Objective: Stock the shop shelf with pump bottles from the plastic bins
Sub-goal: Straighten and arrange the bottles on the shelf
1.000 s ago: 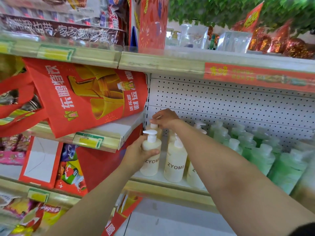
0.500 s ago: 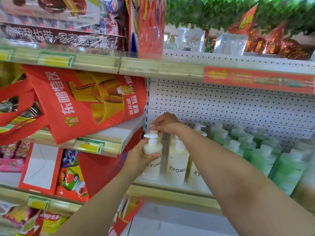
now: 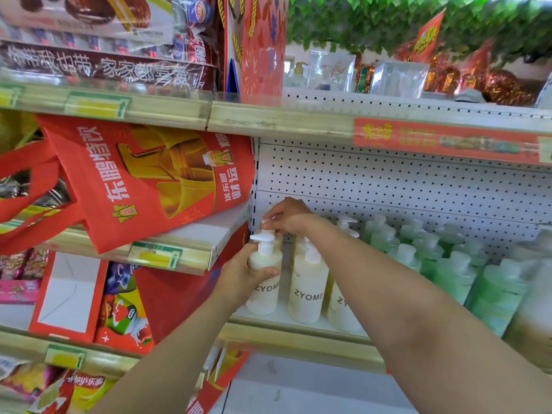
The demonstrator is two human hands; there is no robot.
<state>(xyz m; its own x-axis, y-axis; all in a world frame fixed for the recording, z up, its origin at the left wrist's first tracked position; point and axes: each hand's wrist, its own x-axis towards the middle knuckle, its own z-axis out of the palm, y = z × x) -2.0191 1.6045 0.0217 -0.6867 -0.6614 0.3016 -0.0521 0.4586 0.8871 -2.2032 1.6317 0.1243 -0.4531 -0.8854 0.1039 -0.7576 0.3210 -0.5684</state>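
Cream pump bottles marked ZYOME stand at the left end of the white shop shelf (image 3: 298,322). My left hand (image 3: 242,274) is wrapped around the front-left cream bottle (image 3: 264,291), which stands upright on the shelf. My right hand (image 3: 288,218) reaches over it, fingers pinched on the white pump head of a back-row bottle (image 3: 268,224) whose body is mostly hidden. A second front cream bottle (image 3: 307,291) stands just right of the held one. The plastic bins are out of view.
Green pump bottles (image 3: 448,264) fill the shelf to the right. A red tote bag (image 3: 149,180) hangs over the neighbouring shelf at left. The pegboard back wall (image 3: 388,186) and an upper shelf edge (image 3: 283,124) close in above. Snack packs sit lower left.
Both hands stay on the same bottles. The view has shifted slightly; my right hand has lowered a little onto the back pump head.
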